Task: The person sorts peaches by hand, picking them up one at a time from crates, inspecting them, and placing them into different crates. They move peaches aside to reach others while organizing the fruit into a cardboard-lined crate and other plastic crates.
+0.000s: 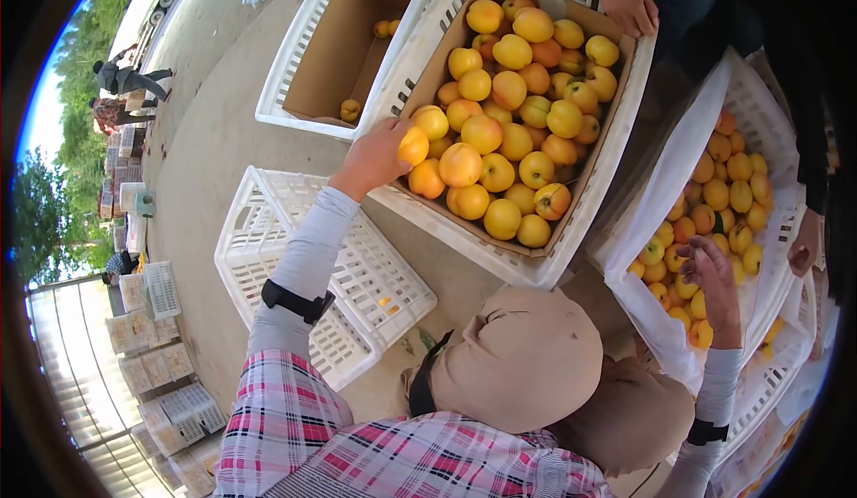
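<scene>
My left hand (373, 157) is at the near left corner of a white plastic crate (527, 270) lined with cardboard. Its fingers are closed on a yellow-orange apricot (412, 146), beside the many apricots (509, 90) heaped in that crate. My right hand (712, 282) hovers over a second crate on the right, where more apricots (714, 196) lie in a white liner (638, 221). The fingers of this hand are apart and loosely bent, with nothing visible in them.
A co-worker's hand (628, 3) rests on the full crate's far rim; another person's hand (806, 244) is at the right. A cardboard-lined crate (308, 52) holds a few apricots. A white crate (330, 266) stands on the floor. Stacked crates (165, 355) and people (129, 78) are farther off.
</scene>
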### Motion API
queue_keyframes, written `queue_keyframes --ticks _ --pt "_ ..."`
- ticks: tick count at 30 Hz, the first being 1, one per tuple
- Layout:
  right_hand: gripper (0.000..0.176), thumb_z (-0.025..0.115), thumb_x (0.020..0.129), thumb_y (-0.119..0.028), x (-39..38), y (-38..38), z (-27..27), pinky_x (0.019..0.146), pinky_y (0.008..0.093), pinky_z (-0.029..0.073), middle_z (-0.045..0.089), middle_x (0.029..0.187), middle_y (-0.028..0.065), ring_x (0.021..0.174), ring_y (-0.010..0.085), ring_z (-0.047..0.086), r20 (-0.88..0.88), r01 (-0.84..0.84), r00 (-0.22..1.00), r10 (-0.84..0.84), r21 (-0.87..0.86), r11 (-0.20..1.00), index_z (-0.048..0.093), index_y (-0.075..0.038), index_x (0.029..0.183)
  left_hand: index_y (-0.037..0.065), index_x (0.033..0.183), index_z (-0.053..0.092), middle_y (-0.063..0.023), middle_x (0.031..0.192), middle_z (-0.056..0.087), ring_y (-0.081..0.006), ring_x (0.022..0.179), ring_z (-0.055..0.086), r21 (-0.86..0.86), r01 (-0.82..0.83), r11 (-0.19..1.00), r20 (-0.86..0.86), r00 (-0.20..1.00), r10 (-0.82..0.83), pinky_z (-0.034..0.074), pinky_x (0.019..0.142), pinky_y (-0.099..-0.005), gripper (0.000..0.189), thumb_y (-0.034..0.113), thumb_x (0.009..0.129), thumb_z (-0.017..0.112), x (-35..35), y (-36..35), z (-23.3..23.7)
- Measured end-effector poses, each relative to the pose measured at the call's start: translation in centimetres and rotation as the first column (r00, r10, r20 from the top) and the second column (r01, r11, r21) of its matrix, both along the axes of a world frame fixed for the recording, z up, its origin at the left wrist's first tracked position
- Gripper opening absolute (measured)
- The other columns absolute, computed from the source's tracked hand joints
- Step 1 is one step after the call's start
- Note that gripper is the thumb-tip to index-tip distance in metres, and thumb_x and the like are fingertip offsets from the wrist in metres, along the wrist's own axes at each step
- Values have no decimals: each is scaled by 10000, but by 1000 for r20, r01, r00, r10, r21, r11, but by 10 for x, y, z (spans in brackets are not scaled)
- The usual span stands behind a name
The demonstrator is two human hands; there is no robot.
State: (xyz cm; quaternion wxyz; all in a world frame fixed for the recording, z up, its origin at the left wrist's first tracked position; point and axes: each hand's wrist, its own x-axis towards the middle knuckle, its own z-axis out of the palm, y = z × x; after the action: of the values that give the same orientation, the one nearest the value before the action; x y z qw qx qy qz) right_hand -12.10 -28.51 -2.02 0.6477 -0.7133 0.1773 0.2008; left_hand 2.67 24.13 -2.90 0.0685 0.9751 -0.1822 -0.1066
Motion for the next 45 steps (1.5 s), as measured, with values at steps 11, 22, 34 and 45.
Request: queue_keyframes --ticks 11,22,34,45 --pt "359 485 938 -224 -2 -5 -7 707 228 456 603 1043 71 802 100 567 4 -47 999 47 -61 997 503 4 1214 75 1196 518 -145 1205 507 -304 914 608 314 35 949 90 994 -66 509 766 -404 516 64 706 680 -9 -20 7" --pt "377 484 933 -223 -8 -7 -9 706 225 452 600 1059 80 803 101 561 -14 -28 1000 26 -101 994 497 9 1230 69 1203 508 -140 1191 536 -346 925 599 31 67 997 -1 998 -67 491 782 -435 521 177 737 714 3 -2 -3" --pt "388 495 924 -210 -10 -5 -10 708 240 456 614 1048 87 806 113 565 -26 -66 998 62 -176 982 496 30 1229 42 1096 512 -125 1042 536 -330 848 615 184 -11 983 85 996 -5 509 710 -413 490 253 722 748 -7 -20 -1" --pt "378 506 925 -200 -15 -16 -14 706 239 457 614 1047 86 806 109 561 -38 -73 997 67 -185 980 495 28 1225 15 1069 551 -158 996 592 -349 894 606 -191 -4 982 98 995 23 494 750 -430 288 124 810 614 16 10 -7"
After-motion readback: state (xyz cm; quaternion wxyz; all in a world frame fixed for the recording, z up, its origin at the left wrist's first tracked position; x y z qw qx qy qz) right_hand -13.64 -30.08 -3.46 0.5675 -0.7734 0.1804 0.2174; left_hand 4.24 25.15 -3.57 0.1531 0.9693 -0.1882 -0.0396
